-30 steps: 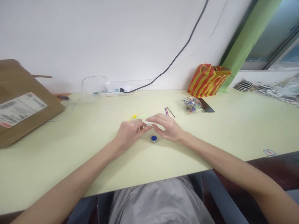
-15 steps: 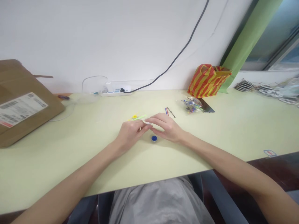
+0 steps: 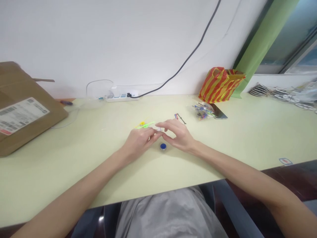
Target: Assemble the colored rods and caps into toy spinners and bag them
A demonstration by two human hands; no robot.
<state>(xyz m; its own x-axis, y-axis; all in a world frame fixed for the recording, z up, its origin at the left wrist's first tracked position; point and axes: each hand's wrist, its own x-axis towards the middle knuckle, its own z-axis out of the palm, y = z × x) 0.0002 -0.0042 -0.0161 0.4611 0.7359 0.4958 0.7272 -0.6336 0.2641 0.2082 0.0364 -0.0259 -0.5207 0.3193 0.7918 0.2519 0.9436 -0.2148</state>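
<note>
My left hand (image 3: pixel 141 140) is closed on a small whitish piece (image 3: pixel 158 129), its thumb and fingers pinched together. Across from it my right hand (image 3: pixel 177 134) curves around the same piece, thumb and forefinger near its right end; the fingertips partly cover its shape. A bright green thin part (image 3: pixel 146 125) and a yellow piece (image 3: pixel 142 123) show just beyond my left knuckles; whether the green one is attached to the whitish piece I cannot tell. On the table below my fingers stands a small round container with a blue top (image 3: pixel 162 146).
Beyond my right hand lie thin red, blue and black sticks (image 3: pixel 180 118). Farther right are a clear bag of small parts (image 3: pixel 203 110), a phone (image 3: pixel 219 111) and a striped bag (image 3: pixel 220 85). A cardboard box (image 3: pixel 27 109) stands left; a power strip (image 3: pixel 123 96) lies by the wall.
My right fingers have spread a little wider around the whitish piece. More of the green part shows past my left hand.
</note>
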